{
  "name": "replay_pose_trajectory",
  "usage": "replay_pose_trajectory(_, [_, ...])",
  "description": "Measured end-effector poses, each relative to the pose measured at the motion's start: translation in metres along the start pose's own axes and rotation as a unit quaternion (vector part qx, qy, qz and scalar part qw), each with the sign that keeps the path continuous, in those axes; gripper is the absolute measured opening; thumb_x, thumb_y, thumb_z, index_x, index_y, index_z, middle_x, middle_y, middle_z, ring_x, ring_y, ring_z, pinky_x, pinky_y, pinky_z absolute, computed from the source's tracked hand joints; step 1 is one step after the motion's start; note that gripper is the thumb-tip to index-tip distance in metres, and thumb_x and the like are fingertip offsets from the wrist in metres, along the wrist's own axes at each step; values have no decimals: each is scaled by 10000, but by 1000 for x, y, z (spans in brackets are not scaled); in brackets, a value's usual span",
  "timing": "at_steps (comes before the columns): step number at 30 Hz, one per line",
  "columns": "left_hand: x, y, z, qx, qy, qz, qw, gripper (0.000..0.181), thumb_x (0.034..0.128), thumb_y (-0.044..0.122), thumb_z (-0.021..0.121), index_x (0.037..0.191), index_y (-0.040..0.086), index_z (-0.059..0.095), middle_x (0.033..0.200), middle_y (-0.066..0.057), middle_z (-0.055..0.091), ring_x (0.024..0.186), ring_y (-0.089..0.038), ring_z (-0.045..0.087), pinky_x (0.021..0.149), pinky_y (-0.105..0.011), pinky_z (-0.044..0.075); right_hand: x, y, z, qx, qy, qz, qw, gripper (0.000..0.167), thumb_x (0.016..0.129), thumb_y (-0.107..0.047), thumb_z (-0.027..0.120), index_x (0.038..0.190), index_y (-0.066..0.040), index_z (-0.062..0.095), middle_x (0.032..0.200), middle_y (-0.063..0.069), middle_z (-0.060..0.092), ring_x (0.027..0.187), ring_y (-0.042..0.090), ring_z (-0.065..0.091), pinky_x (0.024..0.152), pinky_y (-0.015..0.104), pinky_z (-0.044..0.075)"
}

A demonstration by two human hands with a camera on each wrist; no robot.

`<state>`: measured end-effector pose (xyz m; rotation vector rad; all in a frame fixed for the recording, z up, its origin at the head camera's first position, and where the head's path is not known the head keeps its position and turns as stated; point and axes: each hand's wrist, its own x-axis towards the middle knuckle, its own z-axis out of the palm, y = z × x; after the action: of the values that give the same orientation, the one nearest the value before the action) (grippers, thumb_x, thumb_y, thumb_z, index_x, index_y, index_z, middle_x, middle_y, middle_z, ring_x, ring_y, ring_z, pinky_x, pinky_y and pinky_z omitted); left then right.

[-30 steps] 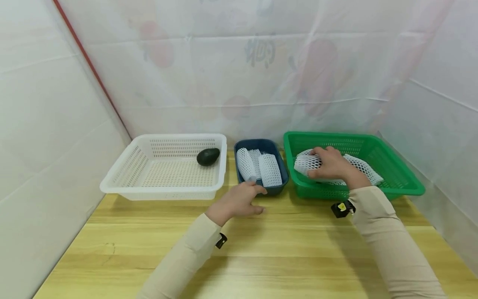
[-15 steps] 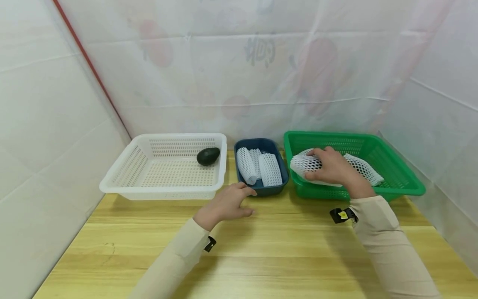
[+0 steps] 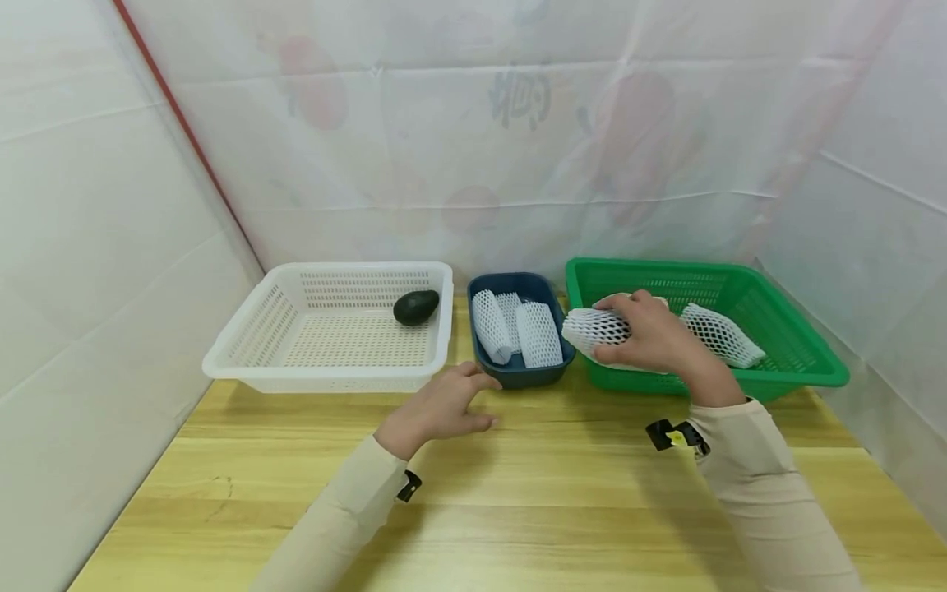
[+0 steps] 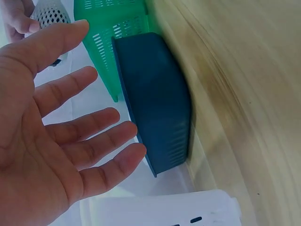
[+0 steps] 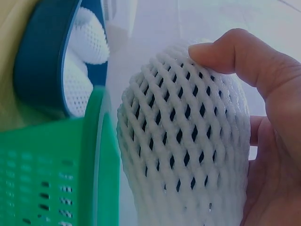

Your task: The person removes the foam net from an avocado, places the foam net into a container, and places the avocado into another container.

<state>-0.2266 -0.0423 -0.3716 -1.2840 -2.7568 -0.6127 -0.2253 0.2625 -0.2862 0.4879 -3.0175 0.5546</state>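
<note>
My right hand (image 3: 654,337) grips a white foam fruit net (image 3: 595,327) over the left rim of the green basket (image 3: 802,329). Dark patches show through the mesh of this net (image 5: 181,122) in the right wrist view, so something dark is inside, likely an avocado. Thumb and fingers lie on opposite sides of it. Another netted piece (image 3: 721,335) rests inside the green basket, and more white netting shows partly behind my hand. My left hand (image 4: 61,136), fingers spread and holding nothing, hovers by the front of the small dark blue basket (image 3: 528,378).
Several white foam nets (image 3: 538,335) lie in the blue basket. To the left stands a white basket (image 3: 325,374) with one dark avocado (image 3: 416,307) at its right side. All three baskets line the back of the wooden table (image 3: 518,510), against a white sheet (image 3: 414,148).
My right hand has lifted the netted piece slightly and shifted it left, to the green basket's rim. My left hand has drawn back to the left, away from the blue basket.
</note>
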Motion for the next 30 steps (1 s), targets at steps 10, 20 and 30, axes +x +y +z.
replay_pose_trajectory(10, [-11, -9, 0, -215, -116, -187, 9995, 408, 815, 260, 723, 1161, 64, 633, 1112, -71, 563, 1019, -204, 512, 853, -346, 442, 0, -19, 15, -135, 270, -457, 9985, 601, 753, -302, 753, 1257, -50, 544, 1174, 224, 460, 978, 340, 450, 743, 489, 425])
replay_pose_trajectory(20, [-19, -14, 0, -314, -125, -330, 9989, 406, 813, 267, 724, 1162, 80, 629, 1098, -65, 543, 957, -186, 524, 825, -349, 450, 1, -35, 34, -262, 233, -761, 9965, 600, 741, -308, 768, 1248, -66, 556, 1100, 154, 508, 945, 296, 478, 747, 460, 424])
replay_pose_trajectory(30, [-30, -22, 3, -391, -65, -306, 9987, 394, 803, 245, 732, 1132, 50, 638, 1074, -90, 551, 925, -214, 533, 805, -373, 458, 3, -46, 59, -173, 167, -1053, 9942, 571, 737, -301, 764, 1228, -86, 568, 1060, 121, 505, 878, 250, 483, 715, 408, 434])
